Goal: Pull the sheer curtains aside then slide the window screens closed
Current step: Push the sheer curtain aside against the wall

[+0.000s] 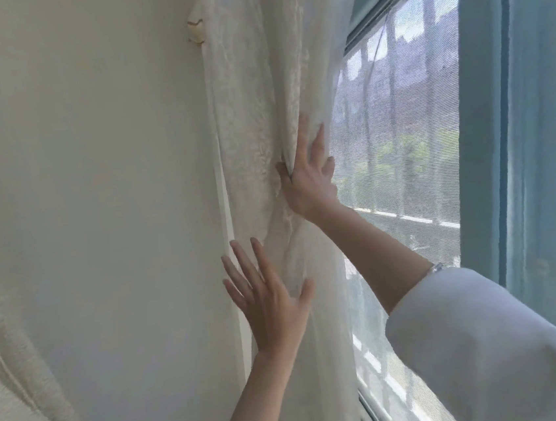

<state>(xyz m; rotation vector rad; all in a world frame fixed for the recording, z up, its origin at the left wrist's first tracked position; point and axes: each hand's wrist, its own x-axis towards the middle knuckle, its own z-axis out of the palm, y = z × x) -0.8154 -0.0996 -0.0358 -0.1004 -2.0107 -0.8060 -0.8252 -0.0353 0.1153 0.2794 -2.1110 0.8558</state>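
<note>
At the centre of the frame the right hand (309,176) lies with fingers spread and nearly flat against the bunched white sheer curtain with a faint leaf pattern (260,116), its thumb tucked into a fold so that a pinch of cloth sits between thumb and palm; the grip is light, more a press than a clench. Below it, in the lower middle, the left hand (268,297) is fully open, palm laid on the same gathered cloth near its left edge, holding nothing. The curtain hangs as a tall bundle from the top of the frame to the bottom, pressed against the plain cream wall (96,195) that fills the left half. To the right of the hands, the fine grey mesh window screen (398,129) covers the pane, with a pale blue drape (534,114) hanging at the far right. The sheer looks very light, soft and slippery, likely to spring back once released, so gathering it in a closed fist at mid-height should serve better than flat palms. The screen mesh seems delicate; its frame edge, not the mesh, is probably the place to push.
</note>
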